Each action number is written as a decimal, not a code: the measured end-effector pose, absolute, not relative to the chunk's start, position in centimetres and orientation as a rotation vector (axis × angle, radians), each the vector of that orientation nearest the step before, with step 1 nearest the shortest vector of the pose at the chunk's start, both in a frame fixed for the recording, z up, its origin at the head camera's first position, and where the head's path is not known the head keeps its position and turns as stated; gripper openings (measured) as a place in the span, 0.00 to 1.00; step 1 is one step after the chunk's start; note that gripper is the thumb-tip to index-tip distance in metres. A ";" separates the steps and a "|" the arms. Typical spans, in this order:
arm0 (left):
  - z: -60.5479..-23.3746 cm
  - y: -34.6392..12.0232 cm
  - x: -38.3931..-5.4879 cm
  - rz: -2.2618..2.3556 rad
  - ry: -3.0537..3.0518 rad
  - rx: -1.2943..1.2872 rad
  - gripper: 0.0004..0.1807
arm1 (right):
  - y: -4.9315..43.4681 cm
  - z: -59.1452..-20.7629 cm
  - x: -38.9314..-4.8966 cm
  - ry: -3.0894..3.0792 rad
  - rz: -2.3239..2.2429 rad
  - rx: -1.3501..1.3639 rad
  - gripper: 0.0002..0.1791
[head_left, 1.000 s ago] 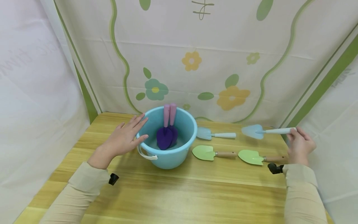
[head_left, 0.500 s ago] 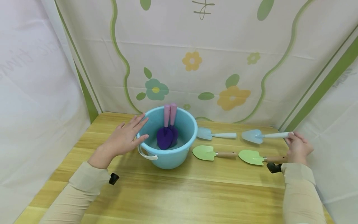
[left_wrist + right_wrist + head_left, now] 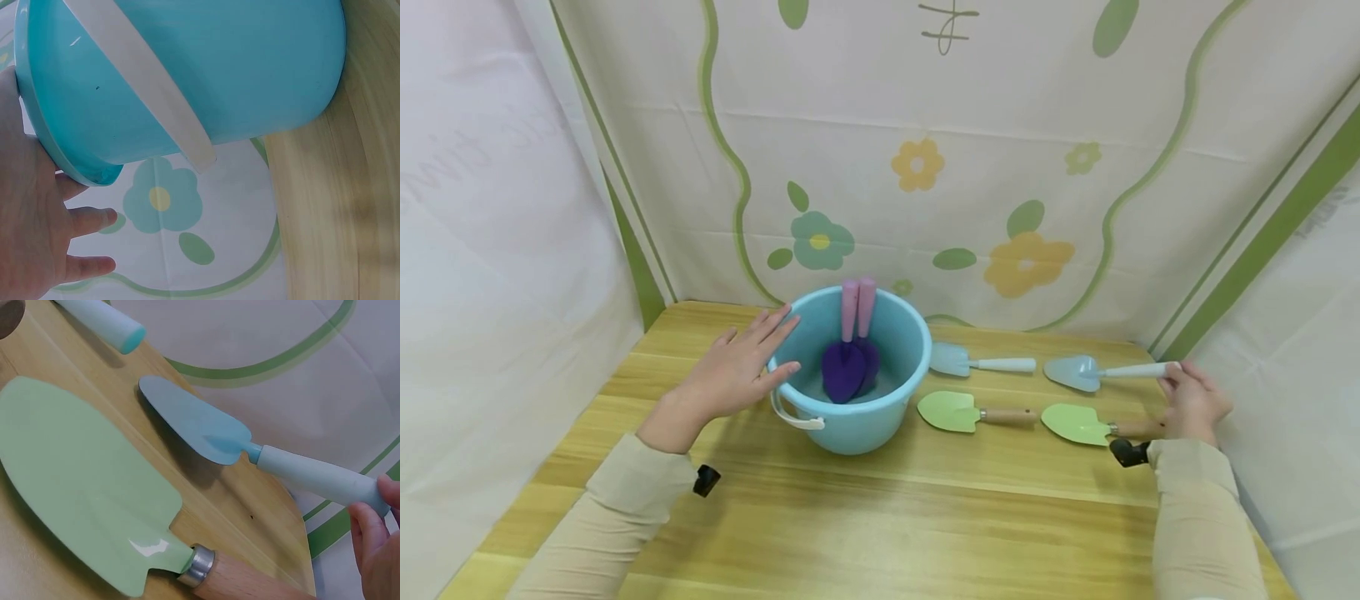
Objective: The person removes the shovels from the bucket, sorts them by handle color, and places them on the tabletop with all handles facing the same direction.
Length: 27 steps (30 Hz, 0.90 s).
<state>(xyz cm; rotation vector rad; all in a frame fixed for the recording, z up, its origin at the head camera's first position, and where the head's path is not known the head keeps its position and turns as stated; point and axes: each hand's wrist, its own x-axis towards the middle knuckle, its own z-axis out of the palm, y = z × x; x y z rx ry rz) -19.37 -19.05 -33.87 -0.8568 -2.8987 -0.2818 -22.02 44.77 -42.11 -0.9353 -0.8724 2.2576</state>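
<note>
My left hand rests on the left rim of the light blue bucket, its fingers extended. In the left wrist view the white bucket handle hangs down along the wall. Two trowels with purple blades and pink handles lean inside the bucket. At the right, my right hand pinches the handle end of a light blue trowel. In the right wrist view this trowel's blade casts a shadow on the tabletop, with thumb and fingertips at the end of the pale handle.
Another light blue hand tool lies just right of the bucket. Two green trowels with wooden handles lie in front, one nearer the bucket, one farther right. White patterned cloth hangs behind the wooden table and at both sides.
My right hand has moved a little left and down, lowering the light blue trowel toward the table. The left hand stays on the bucket rim.
</note>
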 end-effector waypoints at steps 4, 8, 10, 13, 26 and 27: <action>-34.0 -19.0 -19.3 -0.284 -2.901 -0.858 0.39 | 44.7 -42.4 -22.3 -0.878 2.250 -0.939 0.13; -34.0 -19.0 -19.3 -0.285 -2.894 -0.857 0.39 | 44.6 -42.8 -22.4 -0.886 2.254 -0.936 0.13; -34.0 -19.0 -19.4 -0.280 -2.896 -0.861 0.39 | 44.5 -42.9 -22.4 -0.899 2.252 -0.942 0.14; -34.0 -19.0 -19.4 -0.281 -2.898 -0.860 0.39 | 44.3 -43.0 -22.4 -0.916 2.254 -0.960 0.14; -34.0 -19.0 -19.3 -0.293 -2.902 -0.846 0.39 | 44.5 -43.6 -22.8 -0.951 2.266 -1.024 0.13; -34.0 -19.0 -19.4 -0.290 -2.904 -0.848 0.39 | 44.5 -43.5 -22.8 -0.979 2.255 -1.031 0.13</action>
